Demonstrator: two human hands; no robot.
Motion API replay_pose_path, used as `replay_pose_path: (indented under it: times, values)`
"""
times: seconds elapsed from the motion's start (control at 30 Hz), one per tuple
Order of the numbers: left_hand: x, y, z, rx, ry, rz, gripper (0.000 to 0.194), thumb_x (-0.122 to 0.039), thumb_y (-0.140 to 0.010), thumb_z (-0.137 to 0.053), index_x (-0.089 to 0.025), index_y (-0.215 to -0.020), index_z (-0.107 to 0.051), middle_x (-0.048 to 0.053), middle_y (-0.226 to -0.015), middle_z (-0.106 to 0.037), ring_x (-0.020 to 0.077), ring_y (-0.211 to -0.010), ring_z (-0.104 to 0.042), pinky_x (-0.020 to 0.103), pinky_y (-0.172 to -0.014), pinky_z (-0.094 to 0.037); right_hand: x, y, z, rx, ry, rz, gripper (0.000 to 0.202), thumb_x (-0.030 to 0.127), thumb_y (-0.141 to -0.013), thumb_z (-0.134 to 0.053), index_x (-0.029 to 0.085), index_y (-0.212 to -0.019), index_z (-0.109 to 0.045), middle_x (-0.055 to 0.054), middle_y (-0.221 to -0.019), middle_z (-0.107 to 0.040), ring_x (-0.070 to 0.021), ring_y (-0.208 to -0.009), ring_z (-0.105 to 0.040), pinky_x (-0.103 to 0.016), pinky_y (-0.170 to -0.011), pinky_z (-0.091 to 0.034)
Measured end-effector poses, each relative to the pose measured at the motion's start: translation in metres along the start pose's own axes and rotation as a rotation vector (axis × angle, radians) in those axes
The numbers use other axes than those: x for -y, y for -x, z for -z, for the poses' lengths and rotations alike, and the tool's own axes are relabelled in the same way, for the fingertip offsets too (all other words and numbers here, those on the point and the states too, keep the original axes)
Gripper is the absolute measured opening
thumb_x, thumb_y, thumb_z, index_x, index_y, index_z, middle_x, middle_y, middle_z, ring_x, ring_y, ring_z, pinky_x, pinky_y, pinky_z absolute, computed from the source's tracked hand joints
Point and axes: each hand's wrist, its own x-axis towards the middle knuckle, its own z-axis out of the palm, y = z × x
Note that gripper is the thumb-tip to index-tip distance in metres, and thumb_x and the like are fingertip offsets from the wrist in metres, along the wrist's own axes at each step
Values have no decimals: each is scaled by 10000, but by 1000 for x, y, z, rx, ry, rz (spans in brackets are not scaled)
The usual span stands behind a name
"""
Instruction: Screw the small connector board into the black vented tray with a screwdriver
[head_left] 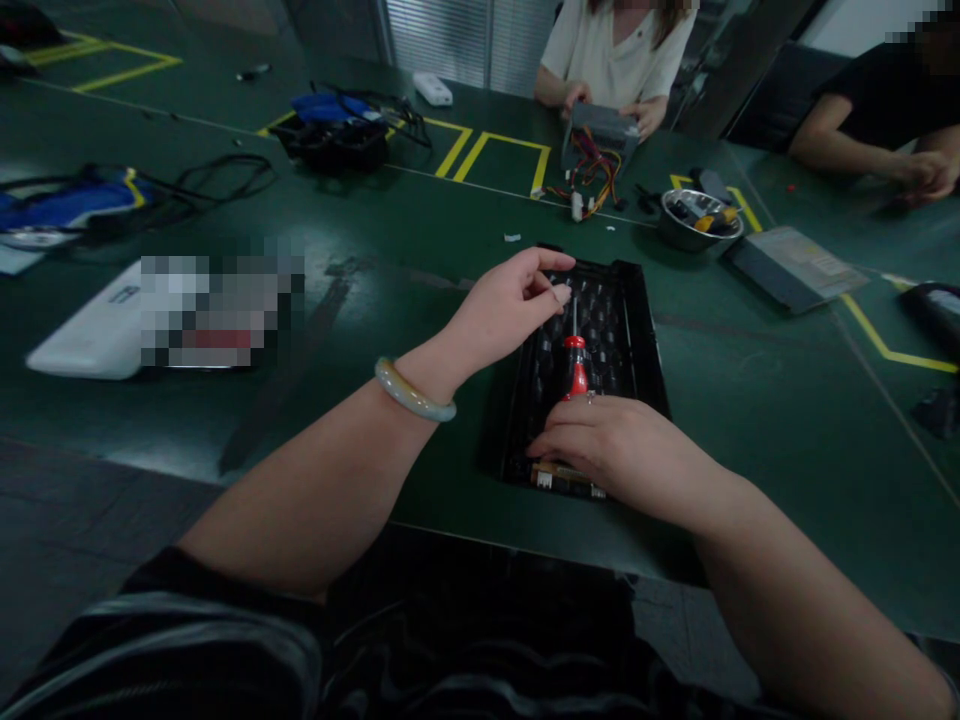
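Your left arm reaches in from the near left, forearm slanting far and to the right, with a bangle (pixel 414 392) round the wrist. Your left hand (pixel 514 300) hangs over the far left part of the black tray (pixel 646 335), back of the hand up, the forefinger stretched to the right and the thumb below it, close to the far end of the screwdriver (pixel 577 370). Whether that grip pinches anything small, you cannot tell from here.

Your right arm comes from the near right, forearm angled far and to the left. Your right hand (pixel 619 440) lies low over the near end of the tray, knuckles up, its fingers pointing left and its grip closed round the near part of the screwdriver's red and black handle. A ring (pixel 591 397) shows on one finger.

The screwdriver lies lengthwise above the tray's floor, shaft toward the far side. The tray rests on the green desk (pixel 442 480) in front of you, with a metal bowl (pixel 679 236) beyond it to the right.
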Motion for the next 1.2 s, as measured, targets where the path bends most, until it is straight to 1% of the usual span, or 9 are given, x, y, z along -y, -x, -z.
replay_pose_path:
  times: [0.17,0.47,0.77,0.83,0.9,1.0,1.07,1.13,1.2]
  values:
    - [1,0,0,-7,5,-17,313,-208,-913,-568,-176,-1224,-595,28,-881,-663,135,-826,-614,297,-815,-492,-1,-1,-1,-20,-18,-2,188,279,-981,-519,224,-1015,-696,-8,-962,-663,-150,-868,-602,-301,-796,-465]
    - [1,-1,0,-6,-17,1,318,-231,-912,-573,-190,-1226,-596,20,-876,-670,132,-816,-611,290,-803,-486,0,0,0,-17,15,-18,198,303,-973,-533,220,-1027,-705,-15,-958,-656,-155,-854,-595,-305,-783,-456]
    - [1,-1,2,-3,-23,-5,312,-234,-914,-572,-181,-1219,-600,22,-869,-665,130,-809,-606,288,-796,-489,1,3,1,-34,-33,-26,218,312,-986,-514,237,-1068,-701,-12,-977,-671,-153,-893,-622,-302,-818,-474]
    - [1,-1,2,-3,-27,-8,308,-239,-915,-572,-179,-1217,-602,25,-871,-664,131,-809,-606,288,-790,-488,1,4,2,-49,-30,-36,222,307,-987,-513,238,-1082,-702,-12,-979,-682,-151,-899,-631,-300,-818,-481]
    - [1,-1,2,0,-34,-3,310,-243,-916,-573,-183,-1219,-601,25,-874,-663,130,-807,-607,284,-783,-487,-1,6,5,-102,-20,-53,228,286,-988,-509,235,-1107,-697,-18,-992,-693,-150,-915,-639,-297,-828,-485]
    - [2,-1,2,2,-41,3,310,-247,-915,-573,-189,-1218,-602,20,-871,-659,125,-790,-603,276,-767,-486,-11,13,10,-231,80,-140,247,248,-983,-502,233,-1143,-689,-39,-1035,-693,-167,-941,-637,-308,-823,-490]
    - [2,0,3,2,-54,1,291,-254,-914,-573,-192,-1195,-616,16,-857,-653,123,-771,-597,275,-750,-484,-21,17,13,-275,201,-216,267,222,-968,-507,244,-1164,-688,-58,-1079,-674,-194,-962,-623,-329,-813,-494]
    - [1,0,3,8,-73,1,262,-261,-913,-572,-195,-1159,-634,15,-849,-649,124,-762,-592,276,-738,-483,-31,19,14,-256,307,-244,327,168,-939,-519,275,-1204,-676,-74,-1158,-637,-228,-1018,-601,-365,-839,-497]
    - [1,1,4,20,-89,3,244,-266,-913,-569,-195,-1133,-647,19,-854,-650,127,-768,-594,280,-737,-483,-38,18,13,-217,369,-225,415,121,-914,-520,313,-1260,-646,-89,-1260,-580,-257,-1080,-573,-409,-880,-494]
